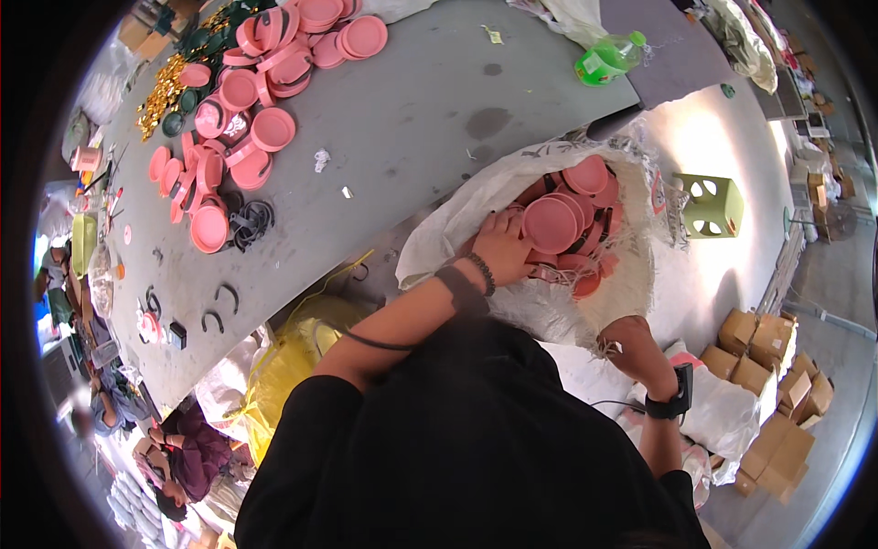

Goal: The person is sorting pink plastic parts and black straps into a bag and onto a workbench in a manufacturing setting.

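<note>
A white woven sack (439, 233) stands with its mouth spread wide beside the table. Inside lie several pink round cup-shaped pieces (551, 225), some with dark strips along them. My left hand (503, 245) reaches over the sack's near left rim, fingers spread and resting on the pink pieces at the left of the pile. At the frayed near right edge of the sack, my right hand (637, 349) is closed on the fabric. Its fingertips are partly hidden by the wrist and hand.
The grey table (393, 119) holds a heap of pink pieces (240, 90), gold bits (165, 91) and black curved strips (251, 224). A green bottle (610, 59) lies near its far right edge. Rightward are a green stool (712, 206) and cardboard boxes (776, 453). Another person (192, 453) is lower left.
</note>
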`<action>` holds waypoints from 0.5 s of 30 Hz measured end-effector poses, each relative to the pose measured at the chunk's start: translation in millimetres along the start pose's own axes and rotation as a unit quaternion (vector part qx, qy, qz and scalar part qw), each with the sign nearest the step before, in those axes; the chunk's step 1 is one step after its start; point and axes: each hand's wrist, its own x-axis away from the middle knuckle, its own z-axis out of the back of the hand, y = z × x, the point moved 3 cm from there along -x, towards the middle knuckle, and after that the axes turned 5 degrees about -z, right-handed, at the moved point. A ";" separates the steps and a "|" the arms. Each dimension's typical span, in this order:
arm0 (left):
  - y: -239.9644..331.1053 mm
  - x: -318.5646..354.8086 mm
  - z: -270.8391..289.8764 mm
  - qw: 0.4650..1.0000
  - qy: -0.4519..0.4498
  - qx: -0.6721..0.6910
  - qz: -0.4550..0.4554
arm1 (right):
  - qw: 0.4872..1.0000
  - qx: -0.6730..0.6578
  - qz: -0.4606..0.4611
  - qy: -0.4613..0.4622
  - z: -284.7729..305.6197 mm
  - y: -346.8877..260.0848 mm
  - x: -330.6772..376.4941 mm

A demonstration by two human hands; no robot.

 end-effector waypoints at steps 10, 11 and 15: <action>-11.6 90.0 60.0 0.972 -0.085 0.211 -0.063 | 0.984 -0.131 -0.093 -0.079 7.7 58.3 -34.7; -8.9 95.8 68.1 0.975 -0.080 0.202 -0.053 | 0.982 -0.140 -0.099 -0.076 13.5 62.5 -36.4; 9.9 114.2 82.5 0.961 -0.077 0.260 -0.046 | 0.940 -0.271 -0.154 -0.141 28.1 30.4 -60.3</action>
